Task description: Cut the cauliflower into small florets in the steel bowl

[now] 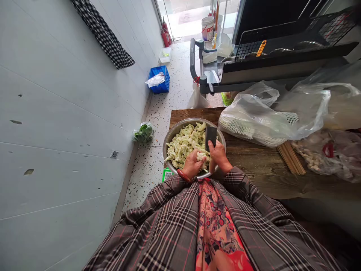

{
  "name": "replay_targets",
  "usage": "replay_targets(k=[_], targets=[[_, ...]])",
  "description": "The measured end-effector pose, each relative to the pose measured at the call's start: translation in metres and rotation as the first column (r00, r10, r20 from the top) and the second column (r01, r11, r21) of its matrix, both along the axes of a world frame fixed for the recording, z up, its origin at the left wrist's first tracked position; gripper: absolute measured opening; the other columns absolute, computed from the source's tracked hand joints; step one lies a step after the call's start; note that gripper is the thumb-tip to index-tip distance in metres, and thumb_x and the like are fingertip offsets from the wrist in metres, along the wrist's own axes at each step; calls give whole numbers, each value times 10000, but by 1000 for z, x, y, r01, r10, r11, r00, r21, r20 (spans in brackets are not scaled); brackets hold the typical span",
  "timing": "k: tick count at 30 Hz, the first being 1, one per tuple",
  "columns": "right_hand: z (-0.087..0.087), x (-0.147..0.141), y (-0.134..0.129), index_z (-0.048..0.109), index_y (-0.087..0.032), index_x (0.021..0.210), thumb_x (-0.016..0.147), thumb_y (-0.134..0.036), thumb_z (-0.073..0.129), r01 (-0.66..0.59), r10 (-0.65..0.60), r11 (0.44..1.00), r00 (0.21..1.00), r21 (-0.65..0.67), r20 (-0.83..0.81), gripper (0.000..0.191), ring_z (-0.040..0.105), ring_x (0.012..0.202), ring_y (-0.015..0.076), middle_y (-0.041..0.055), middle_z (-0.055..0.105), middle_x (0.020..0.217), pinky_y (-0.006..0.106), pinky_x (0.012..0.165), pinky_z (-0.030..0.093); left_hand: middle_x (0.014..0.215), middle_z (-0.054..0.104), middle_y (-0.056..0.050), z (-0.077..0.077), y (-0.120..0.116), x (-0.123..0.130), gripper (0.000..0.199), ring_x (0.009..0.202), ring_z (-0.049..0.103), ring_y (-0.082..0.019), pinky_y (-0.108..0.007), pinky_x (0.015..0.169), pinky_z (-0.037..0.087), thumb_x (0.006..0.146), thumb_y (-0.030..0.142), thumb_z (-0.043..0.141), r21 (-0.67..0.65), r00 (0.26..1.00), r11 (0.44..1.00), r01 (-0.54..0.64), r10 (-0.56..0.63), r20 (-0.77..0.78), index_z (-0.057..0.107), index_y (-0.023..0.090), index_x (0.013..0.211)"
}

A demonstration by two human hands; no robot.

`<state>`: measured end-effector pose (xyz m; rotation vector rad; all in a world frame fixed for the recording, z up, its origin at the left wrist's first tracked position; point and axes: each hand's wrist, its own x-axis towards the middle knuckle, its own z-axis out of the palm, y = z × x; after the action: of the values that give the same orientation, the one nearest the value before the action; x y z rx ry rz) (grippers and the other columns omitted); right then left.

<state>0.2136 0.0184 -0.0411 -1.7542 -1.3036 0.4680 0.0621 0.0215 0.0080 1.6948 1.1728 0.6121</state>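
Observation:
A wide metal bowl (166, 145) holds many cut cauliflower florets (182, 145) at the near end of a wooden table. Over its near rim, my left hand (193, 165) is closed around a piece of cauliflower (201, 155). My right hand (219, 156) grips a cleaver (211, 136) with a dark, broad blade that points away from me above the florets. Its handle is mostly covered by my palm. The blade is right beside the piece in my left hand; whether they touch I cannot tell.
Plastic bags (254, 116) with white foam netting lie right of the bowl on the wooden table (248, 162), near a bundle of wooden sticks (291, 158). Bagged greens (143, 132) and a blue crate (159, 88) stand on the floor along the left wall. A metal cart (208, 75) stands beyond the table.

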Motion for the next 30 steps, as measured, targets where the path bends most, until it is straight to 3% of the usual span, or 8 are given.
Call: replay_targets(k=[5, 8, 10, 14, 18, 21, 24, 30], targets=[[14, 14, -8, 619, -152, 918, 902, -535, 428, -81, 82, 997, 947, 14, -311, 428, 586, 755, 194, 73, 644, 847, 338, 698, 513, 1001, 628, -39, 16, 13, -20, 428, 855, 570, -140, -262, 786, 454, 718, 330, 737, -317, 911, 943, 95, 46, 411, 586, 168, 1084], [26, 11, -19, 602, -169, 1036, 879, -553, 474, -89, 85, 996, 863, 17, -499, 434, 601, 792, 185, 72, 649, 971, 319, 651, 550, 1124, 628, -52, 20, 18, -26, 663, 975, 589, -163, -285, 895, 453, 653, 251, 795, -427, 832, 894, 137, 131, 539, 537, 205, 1261], [34, 10, -25, 611, -174, 1005, 868, -564, 494, -62, 53, 998, 844, 2, -533, 430, 604, 772, 181, 64, 656, 941, 313, 637, 558, 1170, 625, -48, 20, 20, -27, 763, 1021, 592, -169, -297, 936, 449, 616, 209, 815, -496, 788, 857, 140, 206, 579, 504, 230, 1312], [51, 9, -38, 623, -162, 801, 854, -610, 494, -55, 13, 996, 856, -67, -517, 469, 613, 648, 188, 58, 645, 716, 308, 589, 540, 1118, 647, -31, 17, 23, -27, 633, 1001, 613, -159, -301, 910, 482, 618, 198, 814, -600, 738, 787, 141, 321, 594, 572, 217, 1202], [63, 5, -51, 648, -151, 914, 865, -620, 475, -166, 74, 981, 803, -103, -592, 502, 643, 614, 200, 79, 664, 730, 301, 540, 528, 1085, 647, -40, 16, 21, -29, 460, 912, 628, -164, -289, 737, 534, 683, 245, 771, -655, 744, 737, 168, 341, 574, 603, 210, 1109], [65, 2, -56, 651, -171, 956, 883, -592, 468, -218, 144, 973, 828, -76, -542, 466, 636, 627, 187, 72, 673, 785, 300, 556, 530, 1090, 644, -50, 15, 19, -27, 507, 878, 620, -148, -229, 672, 503, 673, 283, 779, -626, 784, 769, 129, 308, 539, 600, 206, 1141], [66, 2, -59, 659, -185, 917, 918, -527, 444, -256, 225, 966, 893, -30, -389, 404, 626, 674, 191, 63, 668, 777, 317, 624, 532, 1047, 656, -56, 13, 18, -26, 541, 822, 601, -130, -206, 645, 467, 665, 358, 783, -528, 851, 845, 83, 215, 479, 603, 178, 1143], [79, 0, -62, 669, -187, 965, 957, -404, 410, -335, 340, 941, 929, 55, -150, 338, 648, 831, 235, 76, 677, 815, 376, 766, 536, 1068, 656, -66, 14, 18, -27, 514, 952, 592, -173, -291, 849, 478, 701, 397, 754, -307, 921, 947, 91, 37, 389, 601, 161, 1130]])
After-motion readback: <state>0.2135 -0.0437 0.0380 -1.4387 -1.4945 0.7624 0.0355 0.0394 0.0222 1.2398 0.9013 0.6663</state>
